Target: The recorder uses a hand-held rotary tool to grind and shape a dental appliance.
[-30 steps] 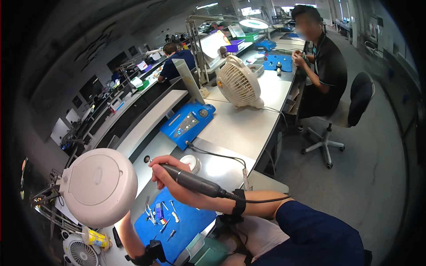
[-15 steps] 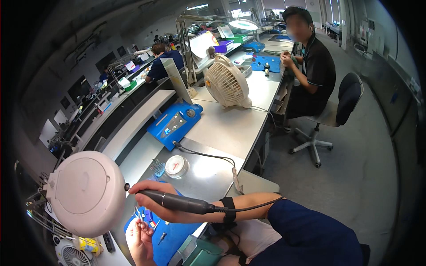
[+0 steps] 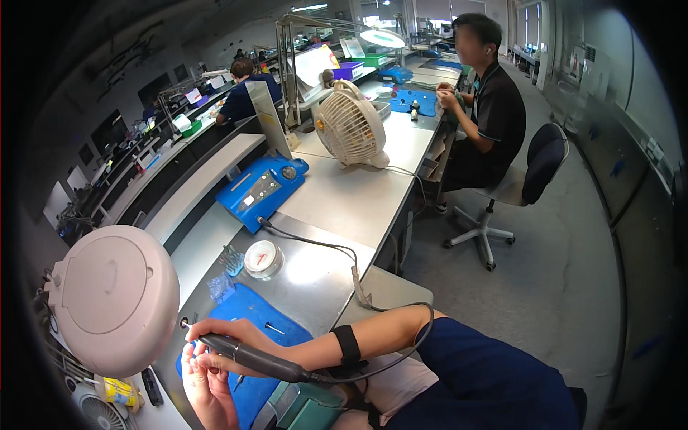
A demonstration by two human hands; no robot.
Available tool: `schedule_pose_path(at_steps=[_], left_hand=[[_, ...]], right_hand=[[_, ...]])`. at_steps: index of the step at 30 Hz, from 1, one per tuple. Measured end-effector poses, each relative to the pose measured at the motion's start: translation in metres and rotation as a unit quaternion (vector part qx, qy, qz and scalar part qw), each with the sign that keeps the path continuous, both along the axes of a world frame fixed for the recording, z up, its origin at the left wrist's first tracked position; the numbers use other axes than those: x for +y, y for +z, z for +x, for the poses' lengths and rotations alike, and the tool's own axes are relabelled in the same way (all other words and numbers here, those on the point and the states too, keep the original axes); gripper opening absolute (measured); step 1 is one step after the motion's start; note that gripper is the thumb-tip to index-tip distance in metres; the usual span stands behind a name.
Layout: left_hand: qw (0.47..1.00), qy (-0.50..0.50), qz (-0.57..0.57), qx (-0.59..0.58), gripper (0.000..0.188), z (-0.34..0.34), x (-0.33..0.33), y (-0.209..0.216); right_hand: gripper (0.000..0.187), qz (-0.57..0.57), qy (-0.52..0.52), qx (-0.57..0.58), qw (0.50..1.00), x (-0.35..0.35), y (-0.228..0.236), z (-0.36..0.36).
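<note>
Apparently I have the left hand's (image 3: pixel 208 390) fingers bunched near the tool tip; whether they pinch a piece, I can't tell. My right hand (image 3: pixel 251 340) is wrapped pen-fashion around the black handpiece (image 3: pixel 272 364). So I judge the handpiece readied; how much work is finished or left isn't visible. Beyond lie the blue mat (image 3: pixel 247 302) and, farther, the blue control unit (image 3: pixel 259 192).

Right grip (image 3: pixel 249 337) holds a black handpiece (image 3: pixel 266 362); left grip (image 3: pixel 208 387) sits just beside, its hold unclear.
</note>
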State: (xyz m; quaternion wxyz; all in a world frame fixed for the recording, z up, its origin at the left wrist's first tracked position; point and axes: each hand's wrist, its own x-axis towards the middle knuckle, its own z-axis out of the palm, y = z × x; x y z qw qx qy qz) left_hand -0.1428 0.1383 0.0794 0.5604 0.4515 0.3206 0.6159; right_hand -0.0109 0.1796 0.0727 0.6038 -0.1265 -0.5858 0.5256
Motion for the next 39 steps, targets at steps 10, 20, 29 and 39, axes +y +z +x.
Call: schedule_pose_path(at_steps=[10, 20, 29, 39], left_hand=[[1.0, -0.003, 0.015, 0.005, 0.043, -0.005, 0.002, -0.006], [0.996, -0.041, -0.073, 0.003, 0.044, 0.007, 0.004, 0.006], [0.997, -0.007, -0.062, 0.053, 0.036, -0.01, 0.007, -0.001], [0.997, -0.04, -0.058, 0.042, 0.024, -0.002, 0.005, -0.008]], right_hand=[[0.032, 0.047, -0.019, -0.011, 0.999, 0.001, 0.0, 0.0], [0.026, 0.036, -0.021, -0.026, 0.999, 0.0, 0.004, 0.003], [0.026, 0.054, -0.051, -0.026, 0.997, 0.002, -0.002, 0.0], [0.028, 0.075, -0.147, -0.023, 0.986, 0.003, 0.006, 0.007]])
